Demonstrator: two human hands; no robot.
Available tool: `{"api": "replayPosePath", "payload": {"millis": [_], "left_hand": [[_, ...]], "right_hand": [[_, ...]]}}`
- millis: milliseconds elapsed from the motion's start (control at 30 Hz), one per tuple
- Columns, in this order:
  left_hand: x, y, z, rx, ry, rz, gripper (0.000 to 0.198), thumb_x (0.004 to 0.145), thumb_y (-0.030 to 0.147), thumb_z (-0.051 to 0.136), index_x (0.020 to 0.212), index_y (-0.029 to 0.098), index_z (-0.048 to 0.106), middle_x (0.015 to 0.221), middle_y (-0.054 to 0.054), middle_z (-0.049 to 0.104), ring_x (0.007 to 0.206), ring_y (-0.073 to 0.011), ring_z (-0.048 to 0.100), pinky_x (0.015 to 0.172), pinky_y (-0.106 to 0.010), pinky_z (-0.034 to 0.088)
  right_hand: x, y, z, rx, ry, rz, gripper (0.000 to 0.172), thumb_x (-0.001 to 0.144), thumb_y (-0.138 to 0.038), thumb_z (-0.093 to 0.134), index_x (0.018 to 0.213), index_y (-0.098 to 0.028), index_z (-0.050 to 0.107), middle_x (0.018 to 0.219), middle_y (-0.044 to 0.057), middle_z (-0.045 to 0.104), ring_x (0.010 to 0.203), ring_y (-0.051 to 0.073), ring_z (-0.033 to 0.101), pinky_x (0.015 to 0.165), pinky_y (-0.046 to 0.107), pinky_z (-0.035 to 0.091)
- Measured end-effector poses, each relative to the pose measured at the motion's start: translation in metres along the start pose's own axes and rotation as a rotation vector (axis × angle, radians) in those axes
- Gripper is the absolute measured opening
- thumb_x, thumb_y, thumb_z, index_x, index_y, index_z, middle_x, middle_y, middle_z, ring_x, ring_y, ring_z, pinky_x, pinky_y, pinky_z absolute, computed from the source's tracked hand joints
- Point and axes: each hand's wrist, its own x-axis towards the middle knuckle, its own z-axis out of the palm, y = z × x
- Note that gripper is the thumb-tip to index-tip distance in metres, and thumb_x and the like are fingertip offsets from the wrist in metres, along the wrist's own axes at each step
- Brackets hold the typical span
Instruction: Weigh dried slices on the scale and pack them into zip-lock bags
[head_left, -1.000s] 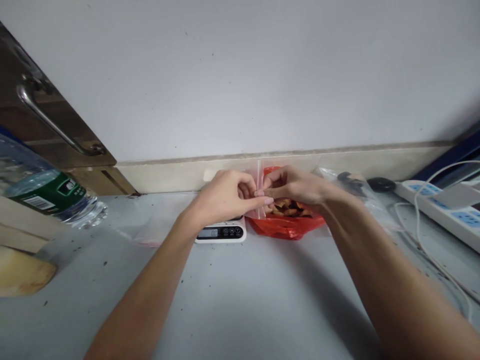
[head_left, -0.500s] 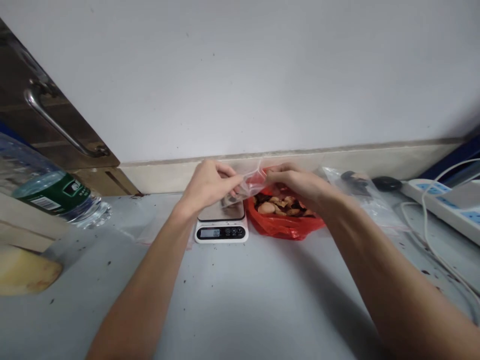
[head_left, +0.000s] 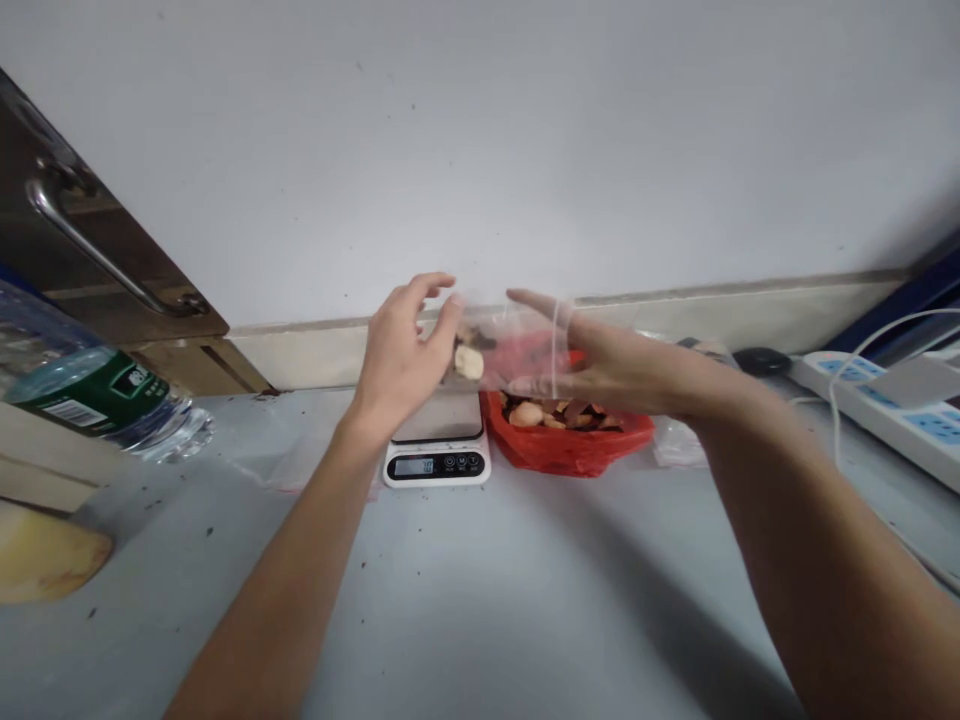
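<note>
A clear zip-seal plastic bag (head_left: pixel 517 345) hangs above the kitchen scale (head_left: pixel 437 466) and the red bag. At its left end are a pale dried slice (head_left: pixel 469 362) and darker pieces. My right hand (head_left: pixel 600 360) reaches into the bag's mouth, fingers and thumb spread apart inside. Close to the filled end is my left hand (head_left: pixel 409 350), its thumb and fingers apart; whether they touch the plastic is hard to see. Below, the red plastic bag (head_left: pixel 562 455) stands open with brownish dried slices (head_left: pixel 529 413) in it.
At left are a water bottle (head_left: pixel 105 400), a yellowish object (head_left: pixel 52 555) and a metal handle (head_left: pixel 112 245). More clear bags (head_left: pixel 315 460) lie left of the scale. A white power strip (head_left: pixel 892 400) with a cable lies at right. The wall (head_left: pixel 480 150) rises behind.
My right hand has gone from pinching the bag's edge to being spread inside its mouth. My left fingers have opened. The scale's display has changed from 0.0 to about 7.0.
</note>
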Motion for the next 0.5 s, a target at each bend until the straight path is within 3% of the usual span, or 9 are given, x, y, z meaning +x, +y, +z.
{"api": "replayPosePath", "payload": {"millis": [67,100,167,200,267,333,400,500], "left_hand": [[0.006,-0.011,-0.004,-0.179,-0.117,-0.212,0.032,0.096,0.036,0.064,0.125,0.024,0.069,0.134,-0.009,0.071,0.116,-0.0259,0.069,0.089,-0.037,0.06],[0.008,-0.015,-0.005,-0.292,-0.189,-0.301,0.037,0.097,0.037,0.065,0.131,0.024,0.066,0.133,-0.011,0.071,0.112,-0.0261,0.071,0.087,-0.038,0.062],[0.01,-0.02,-0.005,-0.451,-0.242,-0.404,0.041,0.094,0.034,0.07,0.134,0.022,0.064,0.121,-0.012,0.076,0.099,-0.0243,0.075,0.079,-0.037,0.064],[0.01,-0.02,-0.004,-0.479,-0.228,-0.421,0.041,0.091,0.031,0.075,0.13,0.02,0.066,0.113,-0.011,0.077,0.094,-0.0232,0.076,0.076,-0.035,0.064],[0.01,-0.019,0.0,-0.469,-0.173,-0.419,0.035,0.086,0.029,0.081,0.117,0.018,0.073,0.102,-0.009,0.079,0.088,-0.0215,0.076,0.073,-0.032,0.063],[0.01,-0.016,0.006,-0.467,-0.158,-0.405,0.025,0.083,0.03,0.083,0.103,0.017,0.077,0.095,-0.008,0.08,0.087,-0.0209,0.076,0.073,-0.03,0.063],[0.01,-0.013,0.015,-0.493,-0.14,-0.376,0.017,0.082,0.028,0.083,0.094,0.017,0.078,0.09,-0.007,0.08,0.086,-0.02,0.076,0.075,-0.03,0.063],[0.01,-0.009,0.03,-0.509,-0.078,-0.3,0.009,0.082,0.023,0.082,0.088,0.017,0.079,0.086,-0.005,0.081,0.085,-0.0187,0.076,0.079,-0.03,0.062]], "right_hand": [[-0.001,0.005,-0.008,0.015,0.004,-0.02,0.111,0.078,-0.053,0.074,0.17,-0.028,0.017,0.083,-0.002,0.071,0.067,0.02,0.066,0.066,0.031,0.056],[-0.002,0.007,-0.012,0.019,0.023,-0.028,0.112,0.079,-0.055,0.072,0.17,-0.029,0.014,0.09,-0.001,0.073,0.071,0.02,0.068,0.069,0.032,0.057],[-0.002,0.011,-0.02,-0.023,0.052,-0.036,0.105,0.078,-0.054,0.073,0.168,-0.03,0.025,0.101,0.002,0.075,0.083,0.022,0.071,0.076,0.032,0.058],[-0.003,0.014,-0.025,-0.061,0.034,-0.036,0.094,0.077,-0.051,0.073,0.162,-0.03,0.04,0.103,0.003,0.076,0.088,0.023,0.071,0.078,0.032,0.058],[-0.005,0.02,-0.035,-0.14,-0.097,-0.029,0.058,0.077,-0.049,0.072,0.132,-0.028,0.072,0.098,0.004,0.078,0.089,0.024,0.071,0.079,0.032,0.057],[-0.01,0.027,-0.047,-0.203,-0.265,-0.008,0.034,0.08,-0.053,0.067,0.095,-0.026,0.082,0.087,0.004,0.077,0.082,0.024,0.069,0.075,0.033,0.055],[-0.014,0.032,-0.056,-0.236,-0.329,0.032,0.037,0.082,-0.059,0.065,0.078,-0.025,0.081,0.08,0.004,0.075,0.075,0.023,0.067,0.069,0.033,0.053],[-0.019,0.031,-0.062,-0.276,-0.277,0.101,0.041,0.081,-0.063,0.066,0.07,-0.024,0.077,0.074,0.003,0.073,0.069,0.021,0.063,0.064,0.032,0.049]]}}
